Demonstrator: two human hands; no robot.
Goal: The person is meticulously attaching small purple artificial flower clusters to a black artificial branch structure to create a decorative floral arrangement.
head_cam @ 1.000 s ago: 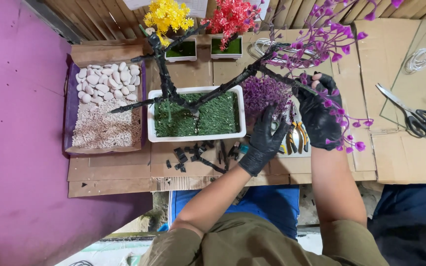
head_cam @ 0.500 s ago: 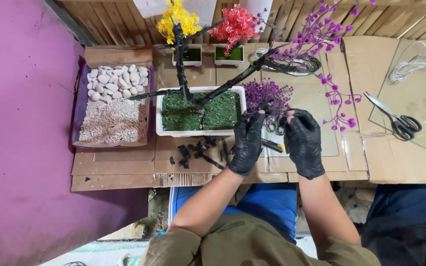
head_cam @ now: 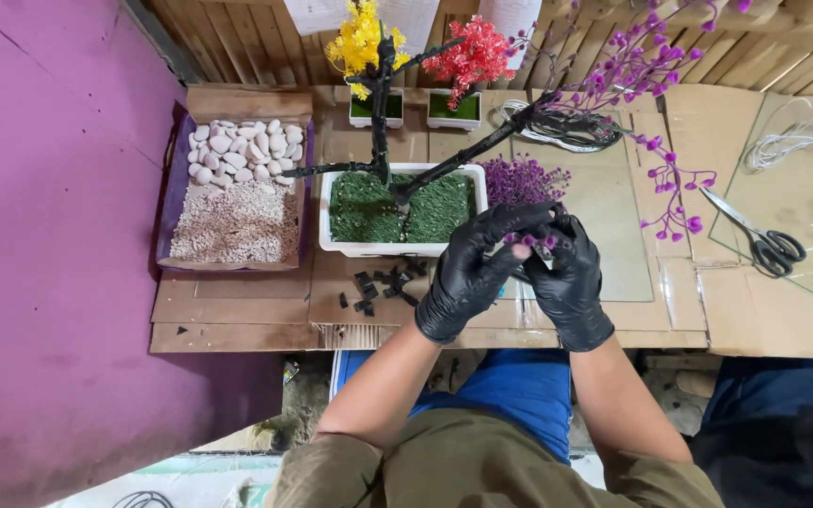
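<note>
Cardboard-covered bench (head_cam: pixel 237 310) running under everything, wooden slat wall behind, purple wall on the left side.

Sitting at centre: white planter (head_cam: pixel 402 214) with green turf fill and black branches (head_cam: pixel 482 149) rising out of it, leaning up and right toward purple blossoms (head_cam: pixel 656 56).

Lying left of planter: box of white stones and gravel (head_cam: pixel 237 193). Standing behind planter: two small white pots, yellow tree (head_cam: pixel 361 42) and red tree (head_cam: pixel 468 56). Scattered just in front of planter: black offcuts (head_cam: pixel 383 282). Piled just right of planter: loose purple flowers (head_cam: pixel 519 181). Coiled behind those: black wire (head_cam: pixel 566 132). Lying well right of planter: scissors (head_cam: pixel 759 240) and white cord (head_cam: pixel 792 141), with a glass sheet (head_cam: pixel 604 226) between.

Working just off planter's front right corner: left hand (head_cam: pixel 472 273) and right hand (head_cam: pixel 566 277), both in black gloves, touching each other. Pinching a small purple flower sprig (head_cam: pixel 531 243) between them; fingers of both closed on it. Sprig mostly hidden, axis not readable.

Overhanging the hands from above: drooping purple twig (head_cam: pixel 675 183). Open bench showing right of hands up to scissors; front edge just below wrists.
</note>
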